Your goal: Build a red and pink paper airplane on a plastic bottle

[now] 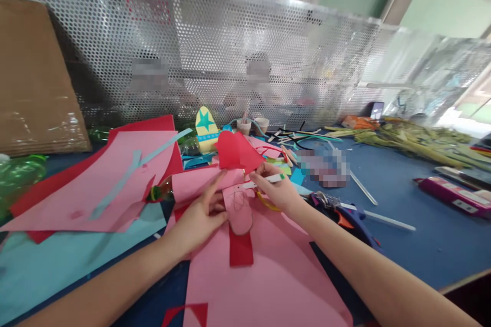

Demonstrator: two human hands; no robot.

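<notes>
My right hand (279, 188) is closed around a slim white marker (264, 181) with a green end. Its other end points at a pink rounded paper piece (240, 212) that bears drawn lines. My left hand (201, 214) grips the left edge of that piece, its index finger stretched along a bottle wrapped in pink paper (199, 184). Just beyond my fingers stands a red paper heart (238, 150). A red paper strip (241, 249) lies partly under the pink piece, on a large pink sheet (264, 281). Yellow-handled scissors (268, 203) lie partly hidden beside my right hand.
Pink, red and light blue sheets (130, 265) cover the left side. A yellow paper shape with a star (206, 130) and paper cups (244, 126) stand behind. To the right lie white sticks (389, 220), a purple tube (454, 196) and dry leaves (414, 135). A perforated metal screen (215, 36) borders the back.
</notes>
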